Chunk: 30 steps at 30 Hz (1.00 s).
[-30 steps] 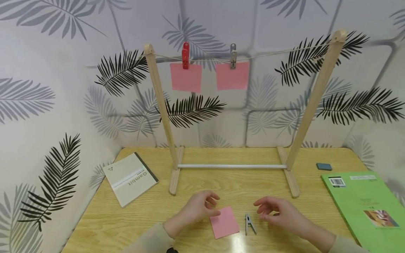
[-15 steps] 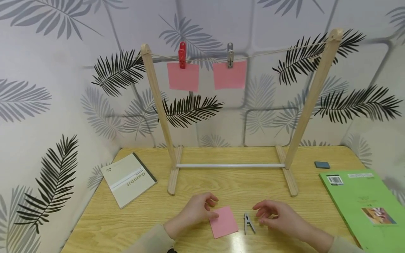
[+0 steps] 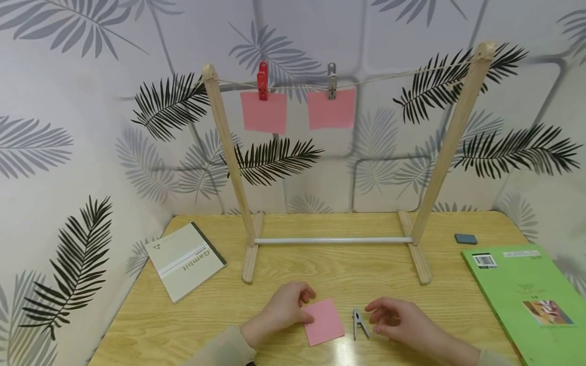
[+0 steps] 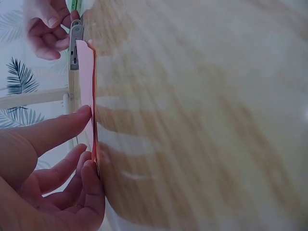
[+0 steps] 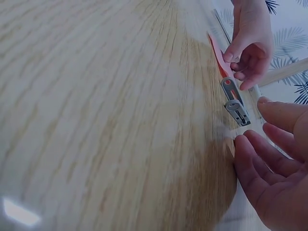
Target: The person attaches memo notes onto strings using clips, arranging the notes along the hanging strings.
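A pink sticky note [image 3: 324, 322] lies on the table at the front middle. My left hand [image 3: 286, 307] is at its left side, the thumb on top and the fingertips curled in at the edge, pinching it in the left wrist view. Just right of the note lies a grey metal clothespin [image 3: 359, 324], its legs spread in the head view. Beside it, my right hand [image 3: 403, 323] rests near the tabletop with fingers loosely bent and nothing between them; in the right wrist view a gap shows between its fingertips [image 5: 247, 137] and the clothespin [image 5: 235, 103].
Behind the hands stands a wooden frame [image 3: 446, 147] with a string; a red clip [image 3: 262, 81] and a grey clip [image 3: 332, 81] hold pink notes there. A Gambit notebook [image 3: 185, 262] lies left, a green book [image 3: 526, 300] right, with a small blue-grey block [image 3: 466, 239] behind it.
My left hand has slid slightly toward me, its thumb staying over the note. The right hand has drawn slightly nearer to me beside the clothespin. The note and clothespin stay in place.
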Tool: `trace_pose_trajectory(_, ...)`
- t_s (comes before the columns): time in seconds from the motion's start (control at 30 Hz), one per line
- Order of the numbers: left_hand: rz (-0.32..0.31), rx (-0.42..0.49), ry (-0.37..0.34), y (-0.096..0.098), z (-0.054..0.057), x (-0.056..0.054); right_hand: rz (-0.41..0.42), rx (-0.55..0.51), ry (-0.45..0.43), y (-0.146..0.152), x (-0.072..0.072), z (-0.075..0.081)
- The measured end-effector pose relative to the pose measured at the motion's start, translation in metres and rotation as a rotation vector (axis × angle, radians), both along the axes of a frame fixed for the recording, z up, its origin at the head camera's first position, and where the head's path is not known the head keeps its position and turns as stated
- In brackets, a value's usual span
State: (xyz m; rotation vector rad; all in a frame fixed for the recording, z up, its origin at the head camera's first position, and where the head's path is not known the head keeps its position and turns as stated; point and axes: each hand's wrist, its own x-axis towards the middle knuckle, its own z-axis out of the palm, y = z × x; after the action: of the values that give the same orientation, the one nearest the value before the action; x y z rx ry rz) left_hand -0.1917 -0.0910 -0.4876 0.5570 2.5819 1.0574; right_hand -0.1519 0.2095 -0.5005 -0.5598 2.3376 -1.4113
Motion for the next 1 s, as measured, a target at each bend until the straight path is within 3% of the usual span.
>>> trace_pose_trajectory(0.13,-0.011,-0.016,0.021,0.001,0.001,0.001,-0.002,0.039,0.064,-0.001,0.002,0.001)
trace_pose_trajectory(0.33,-0.021,-0.030,0.039,0.002,0.000,0.002,-0.014,0.067,0.068,-0.002,0.004,-0.002)
trace_pose_trajectory(0.8,-0.014,-0.011,0.037,0.002,-0.004,0.003,-0.040,0.168,0.187,-0.010,0.013,-0.012)
trace_pose_trajectory(1.0,-0.018,0.003,0.040,0.002,-0.003,0.002,-0.060,0.168,0.331,-0.014,0.015,-0.016)
